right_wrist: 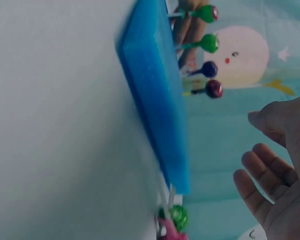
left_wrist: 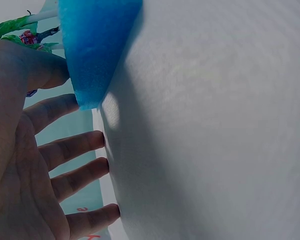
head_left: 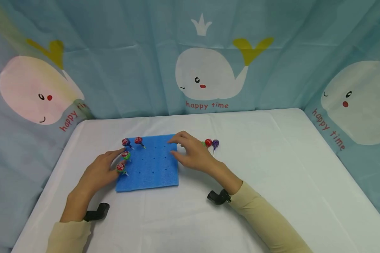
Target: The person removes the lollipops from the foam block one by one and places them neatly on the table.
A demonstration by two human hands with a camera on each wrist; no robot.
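A blue foam board (head_left: 147,179) with rows of small holes lies on the table. Several wrapped lollipops stand in it along its left and back side, among them a red-and-green lollipop (head_left: 120,166) at front left and a red lollipop (head_left: 138,140) at the back. My left hand (head_left: 98,170) rests against the board's left edge, thumb and index fingertip at the foam, the other fingers spread and straight. Over the board's right edge hovers my right hand (head_left: 193,153), fingers loosely bent and apart from the thumb, holding nothing.
Loose lollipops, including a red lollipop (head_left: 208,142) and a purple lollipop (head_left: 216,143), lie right of the board, partly hidden behind my right hand. A white cloth (head_left: 272,158) covers the table. A blue curtain (head_left: 130,70) with whales hangs behind it.
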